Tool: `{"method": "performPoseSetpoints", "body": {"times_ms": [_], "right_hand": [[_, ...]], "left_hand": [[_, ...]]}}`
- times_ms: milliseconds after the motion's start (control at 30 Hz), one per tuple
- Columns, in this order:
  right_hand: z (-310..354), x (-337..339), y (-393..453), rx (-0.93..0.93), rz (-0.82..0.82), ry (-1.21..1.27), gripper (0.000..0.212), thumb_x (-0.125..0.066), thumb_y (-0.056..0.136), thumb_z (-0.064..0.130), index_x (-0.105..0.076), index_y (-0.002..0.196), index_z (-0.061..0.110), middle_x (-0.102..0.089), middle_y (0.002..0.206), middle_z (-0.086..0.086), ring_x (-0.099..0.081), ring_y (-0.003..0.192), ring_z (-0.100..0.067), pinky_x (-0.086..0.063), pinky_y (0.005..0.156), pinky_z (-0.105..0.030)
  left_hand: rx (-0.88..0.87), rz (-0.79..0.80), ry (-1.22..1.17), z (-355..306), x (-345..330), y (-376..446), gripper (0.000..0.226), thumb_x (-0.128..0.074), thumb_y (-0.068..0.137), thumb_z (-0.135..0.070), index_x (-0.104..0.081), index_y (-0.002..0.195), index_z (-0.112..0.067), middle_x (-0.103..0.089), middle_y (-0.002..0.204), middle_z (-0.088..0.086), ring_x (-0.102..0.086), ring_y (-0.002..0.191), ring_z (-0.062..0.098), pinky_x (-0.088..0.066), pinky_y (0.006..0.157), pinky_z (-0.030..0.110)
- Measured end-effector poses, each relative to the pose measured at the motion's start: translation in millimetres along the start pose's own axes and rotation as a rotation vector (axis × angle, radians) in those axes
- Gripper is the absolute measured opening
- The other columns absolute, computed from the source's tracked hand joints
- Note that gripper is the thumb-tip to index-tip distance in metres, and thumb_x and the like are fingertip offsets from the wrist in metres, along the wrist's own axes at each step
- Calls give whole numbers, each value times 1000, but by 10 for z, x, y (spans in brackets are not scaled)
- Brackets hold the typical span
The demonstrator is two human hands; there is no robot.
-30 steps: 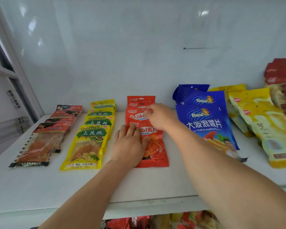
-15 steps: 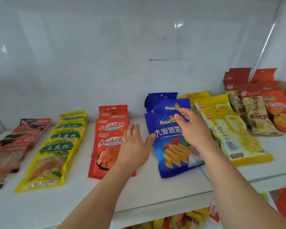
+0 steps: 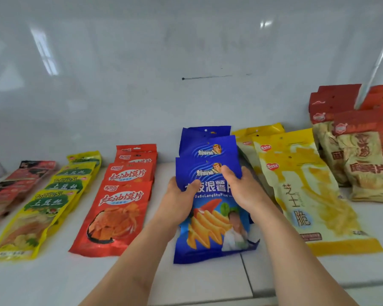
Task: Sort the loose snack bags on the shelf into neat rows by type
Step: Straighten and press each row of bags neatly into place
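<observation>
The front blue snack bag point(image 3: 210, 230) is being gripped from both sides at the centre of the view. The left hand point(image 3: 178, 202) is being closed on its left edge, thumb laid across the printed face, fingers hidden behind. The right hand point(image 3: 243, 188) is being closed on its right edge, thumb and fingertips pressed onto the upper front. The bag's lower end is being rested on the white shelf point(image 3: 208, 281).

Three blue bags are being counted in that row; two more blue bags point(image 3: 208, 142) are being overlapped behind the held one, toward 12 o'clock.

At 9 o'clock of the hands, four orange-red bags point(image 3: 117, 213) are being shown in an overlapping row. Farther toward 9 o'clock, four yellow-green bags point(image 3: 42, 210) are being seen in a row, and at the far left edge a row of dark red bags point(image 3: 16, 184) is being cut off; their number cannot be told.

At 3 o'clock, two large yellow bags point(image 3: 307, 195) are being laid one over the other, touching the blue row. At 2 o'clock, a cluster of red-topped tan bags point(image 3: 358, 155) is being blurred too much for counting.
</observation>
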State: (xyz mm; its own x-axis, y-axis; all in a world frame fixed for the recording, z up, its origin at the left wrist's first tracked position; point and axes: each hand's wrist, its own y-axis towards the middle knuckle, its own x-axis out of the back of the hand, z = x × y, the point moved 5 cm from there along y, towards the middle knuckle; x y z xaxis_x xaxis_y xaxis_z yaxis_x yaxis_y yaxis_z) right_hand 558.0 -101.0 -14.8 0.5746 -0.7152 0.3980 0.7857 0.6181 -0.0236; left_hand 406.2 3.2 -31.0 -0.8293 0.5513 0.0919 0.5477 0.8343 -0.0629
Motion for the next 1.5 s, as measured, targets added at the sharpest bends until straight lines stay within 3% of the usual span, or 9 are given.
{"method": "performPoseSetpoints", "body": {"times_ms": [133, 400, 633, 767, 900, 1000, 1133, 1300, 1500], "right_hand": [[6, 5, 165, -28, 42, 109, 72, -50, 97, 57, -29, 151, 14, -61, 120, 2, -53, 68, 3, -35, 33, -5], [-68, -136, 481, -39, 44, 159, 56, -64, 87, 59, -49, 131, 27, -71, 109, 2, -74, 83, -15, -56, 60, -27], [-86, -191, 509, 6, 44, 126, 54, -66, 87, 58, -52, 129, 28, -72, 106, 6, -74, 80, -11, -55, 59, -24], [37, -129, 508, 29, 15, 15, 76, -64, 82, 68, -39, 140, 27, -64, 124, 3, -69, 92, -10, -58, 61, -25], [453, -26, 541, 257, -165, -467, 82, -48, 88, 72, -28, 153, 26, -35, 158, -3, -37, 143, -26, -43, 109, -47], [796, -167, 582, 406, -128, -672, 74, -36, 97, 65, -16, 158, 28, -12, 167, 1, -10, 153, -23, -19, 121, -48], [869, -493, 812, 488, 51, -878, 69, -27, 98, 66, -19, 158, 33, -8, 168, 4, -2, 154, -22, -11, 121, -49], [688, -641, 996, 417, 123, -921, 71, -21, 95, 73, -21, 156, 38, -12, 167, 6, -6, 154, -24, -12, 120, -50], [629, -794, 1109, 379, 178, -965, 73, -17, 92, 77, -23, 155, 40, -17, 166, 5, -15, 152, -28, -14, 119, -51]], "left_hand": [[37, -24, -2, -34, 41, 104, 19, -64, 95, -41, -48, 96, -31, -72, 103, -3, -74, 85, 13, -57, 67, 28], [48, 96, -28, -104, -27, 381, 47, -72, 89, -45, -52, 127, -24, -77, 107, 2, -78, 88, 21, -62, 85, 48], [4, 61, -4, 6, 23, 465, 51, -74, 89, -38, -47, 131, -25, -74, 112, 0, -77, 87, 16, -65, 74, 38], [-18, 11, -15, -52, 54, 464, 55, -75, 88, -38, -43, 131, -23, -69, 121, 6, -76, 93, 19, -64, 68, 32], [-232, -143, 560, -279, 116, 306, 89, -62, 92, -54, -15, 158, -17, -24, 164, 7, -29, 149, 27, -33, 119, 44], [-416, -152, 940, -346, -47, -60, 75, -39, 95, -61, -26, 156, -20, -23, 165, 3, -20, 152, 28, -24, 120, 46], [-459, -21, 1205, -82, -287, -293, 66, -34, 89, -67, -68, 126, -24, -64, 137, 5, -59, 127, 38, -50, 93, 61], [-362, 204, 1285, -33, -329, -277, 95, 11, 74, -73, -3, 160, -34, 6, 170, -1, 14, 154, 33, 2, 120, 62], [-305, 222, 1298, 7, -276, -218, 93, 9, 73, -75, 7, 158, -37, 14, 168, -4, 18, 153, 32, -3, 119, 64]]}}
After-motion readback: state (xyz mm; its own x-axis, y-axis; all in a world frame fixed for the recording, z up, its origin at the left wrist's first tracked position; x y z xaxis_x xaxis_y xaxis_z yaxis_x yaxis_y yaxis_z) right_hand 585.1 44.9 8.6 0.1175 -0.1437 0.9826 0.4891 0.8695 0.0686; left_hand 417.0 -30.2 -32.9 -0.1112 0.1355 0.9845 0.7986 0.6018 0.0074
